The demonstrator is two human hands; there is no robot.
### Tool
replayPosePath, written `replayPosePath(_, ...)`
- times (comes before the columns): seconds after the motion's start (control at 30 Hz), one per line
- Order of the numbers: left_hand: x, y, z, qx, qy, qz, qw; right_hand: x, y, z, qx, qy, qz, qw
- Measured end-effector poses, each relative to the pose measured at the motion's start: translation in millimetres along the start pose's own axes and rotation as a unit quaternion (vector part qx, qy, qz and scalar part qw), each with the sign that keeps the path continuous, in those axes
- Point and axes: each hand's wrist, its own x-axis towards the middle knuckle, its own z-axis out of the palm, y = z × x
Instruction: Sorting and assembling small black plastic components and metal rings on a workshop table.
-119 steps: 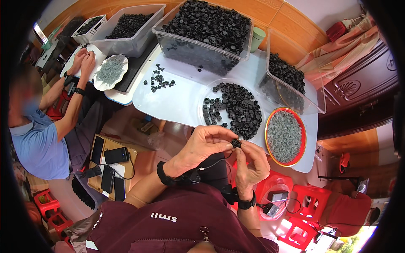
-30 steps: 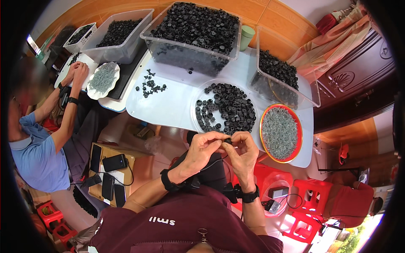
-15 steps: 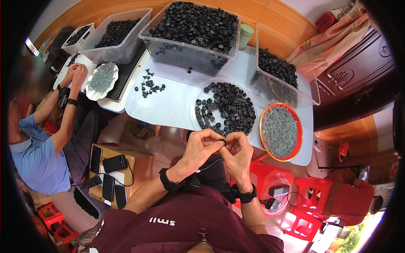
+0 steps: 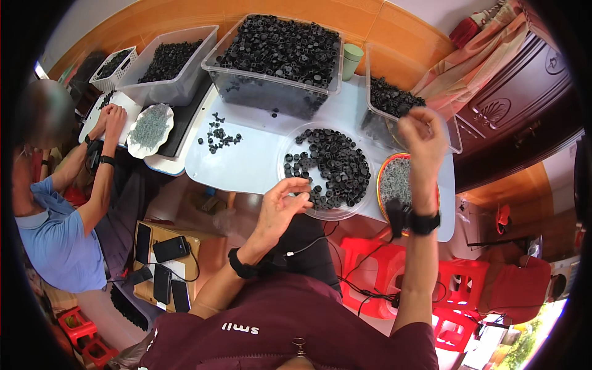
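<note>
My left hand (image 4: 282, 208) is at the near left rim of a round clear tray (image 4: 285, 143) holding many small black caps (image 4: 339, 163). Its thumb and forefinger are apart beside the nearest caps, and I see nothing between them. Raised to the right, my right hand (image 4: 425, 134) hangs over the near edge of a clear bin (image 4: 377, 123) of black parts (image 4: 391, 97). The fingers there are loosely curled with a gap to the thumb, slightly blurred. Below my right wrist, the forearm partly hides a red-rimmed dish (image 4: 383, 203) of thin grey pieces (image 4: 396, 180).
A large clear bin (image 4: 265, 92) of black parts stands at the back, beside a green cup (image 4: 351, 60). Loose black parts (image 4: 219, 137) lie on the white table (image 4: 240, 169). At left, another person (image 4: 61, 222) works near a white scalloped dish (image 4: 149, 129). Red stools (image 4: 370, 271) stand below.
My hands were together in front of the tray, pinching a small black ring-like part. They have parted: the right moved up and right to the bin, the left to the tray's rim.
</note>
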Motion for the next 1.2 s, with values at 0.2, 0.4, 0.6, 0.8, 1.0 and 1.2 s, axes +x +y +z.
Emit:
replayPosePath(0.2, 20, -16, -20, 0.326, 0.135, 0.273, 0.895, -29, 13, -2, -0.136, -0.013, -0.040, 0.990)
replayPosePath(0.4, 62, -31, -45, 0.388, 0.218, 0.345, 0.826, -140, 51, 14, -0.202, -0.020, -0.051, 0.978)
replayPosePath(0.6, 68, -39, -42, 0.453, 0.244, 0.306, 0.801, -175, 79, 12, -0.260, -0.034, -0.131, 0.956)
replayPosePath(0.8, 69, -40, -38, 0.495, 0.266, 0.307, 0.768, -184, 105, 18, -0.261, -0.029, -0.129, 0.956)
replayPosePath(1.0, 73, -42, -36, 0.510, 0.307, 0.333, 0.731, -184, 104, 19, -0.262, -0.036, -0.134, 0.955)
replayPosePath(1.2, 75, -43, -34, 0.519, 0.306, 0.324, 0.730, -184, 109, 13, -0.277, -0.061, -0.141, 0.949)
